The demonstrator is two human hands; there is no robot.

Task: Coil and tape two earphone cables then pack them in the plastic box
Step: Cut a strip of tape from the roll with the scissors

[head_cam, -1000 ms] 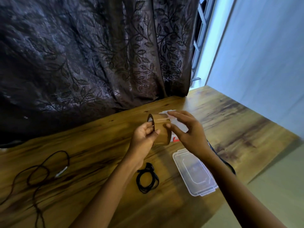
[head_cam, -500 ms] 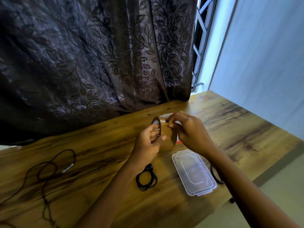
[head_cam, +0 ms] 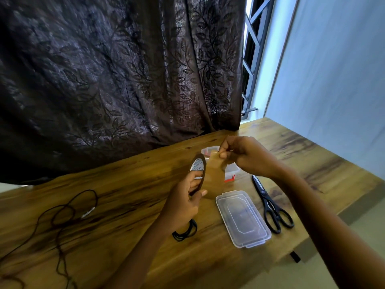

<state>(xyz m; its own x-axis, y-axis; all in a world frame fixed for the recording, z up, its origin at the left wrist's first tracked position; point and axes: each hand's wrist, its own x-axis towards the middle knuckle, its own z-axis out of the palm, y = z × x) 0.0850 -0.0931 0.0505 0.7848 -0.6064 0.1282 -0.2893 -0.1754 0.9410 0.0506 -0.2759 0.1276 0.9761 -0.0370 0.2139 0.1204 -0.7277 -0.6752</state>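
Note:
My left hand [head_cam: 184, 202] grips a roll of brown tape [head_cam: 199, 172], held upright above the wooden table [head_cam: 125, 205]. My right hand [head_cam: 246, 156] pinches the free end of the tape, and a brown strip [head_cam: 214, 176] stretches between roll and fingers. A coiled black earphone cable [head_cam: 185, 230] lies on the table under my left wrist. A second, loose black cable [head_cam: 62, 213] sprawls at the left. The clear plastic box [head_cam: 231, 168] stands behind the strip, partly hidden. Its clear lid [head_cam: 242, 217] lies flat nearer me.
Black scissors [head_cam: 270, 207] lie right of the lid, blades pointing away. A dark leaf-patterned curtain [head_cam: 125, 80] hangs behind the table. The table's right edge [head_cam: 354, 205] drops off to the floor.
My right hand has pulled the tape end up and to the right, drawing out a longer strip. The scissors and the box have come into view as my right arm moved.

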